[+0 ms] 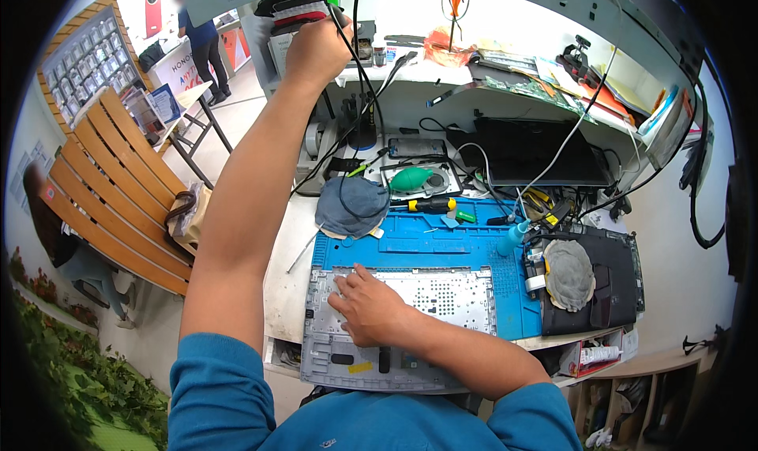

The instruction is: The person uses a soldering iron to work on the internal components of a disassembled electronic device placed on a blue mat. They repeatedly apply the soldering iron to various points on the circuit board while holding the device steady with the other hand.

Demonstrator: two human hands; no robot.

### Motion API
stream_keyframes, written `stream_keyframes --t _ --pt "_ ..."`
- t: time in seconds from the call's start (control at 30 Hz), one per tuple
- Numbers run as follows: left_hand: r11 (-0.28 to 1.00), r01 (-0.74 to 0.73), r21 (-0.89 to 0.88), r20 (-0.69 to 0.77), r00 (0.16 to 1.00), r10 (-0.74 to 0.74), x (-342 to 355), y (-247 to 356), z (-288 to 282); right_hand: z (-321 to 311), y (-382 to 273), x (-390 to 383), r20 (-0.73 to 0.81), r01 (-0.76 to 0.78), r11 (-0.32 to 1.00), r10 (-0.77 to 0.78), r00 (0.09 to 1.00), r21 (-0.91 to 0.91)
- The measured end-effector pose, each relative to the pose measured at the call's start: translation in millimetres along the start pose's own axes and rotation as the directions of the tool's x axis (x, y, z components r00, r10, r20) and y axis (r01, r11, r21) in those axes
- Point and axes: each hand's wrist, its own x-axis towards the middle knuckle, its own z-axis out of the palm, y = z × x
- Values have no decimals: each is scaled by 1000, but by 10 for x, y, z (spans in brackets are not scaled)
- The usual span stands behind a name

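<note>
A silver-grey laptop chassis (466,301) lies at the front of the blue work mat (426,250), its metal plate and plastic palm rest showing. My right hand (369,305) rests on its left part, fingers spread and nothing visible in them. My left arm is stretched far up to the shelf, where my left hand (317,52) is closed at a thin dark thing beside a pile of red and black items (296,11). What those fingers hold is too small to make out, and black cables cross close to them.
On the mat's far side lie a green air blower (410,179), a yellow-black screwdriver (433,205) and a blue bottle (513,238). Grey cloth pads (351,206) sit nearby. A black laptop (612,281) is at right. Cables hang before the shelf. Another person (207,48) stands far off.
</note>
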Motion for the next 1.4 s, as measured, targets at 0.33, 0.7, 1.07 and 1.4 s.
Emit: stream_keyframes --t 0.33,0.7,1.07,1.4 --pt "991 -117 -63 -13 993 116 -76 169 -251 -32 -32 -10 12 -20 1000 19 1000 17" --pt "970 219 -108 174 965 -198 -1438 -70 -2074 -97 -42 -5 82 -30 999 33 996 -44" --pt "-172 850 -497 805 378 -458 -3228 -1165 -2163 -164 -21 -16 53 -25 1000 24 998 10" --pt "-437 348 -829 446 883 -144 -2941 -1807 -2775 -96 -11 -39 19 -44 998 43 999 47"
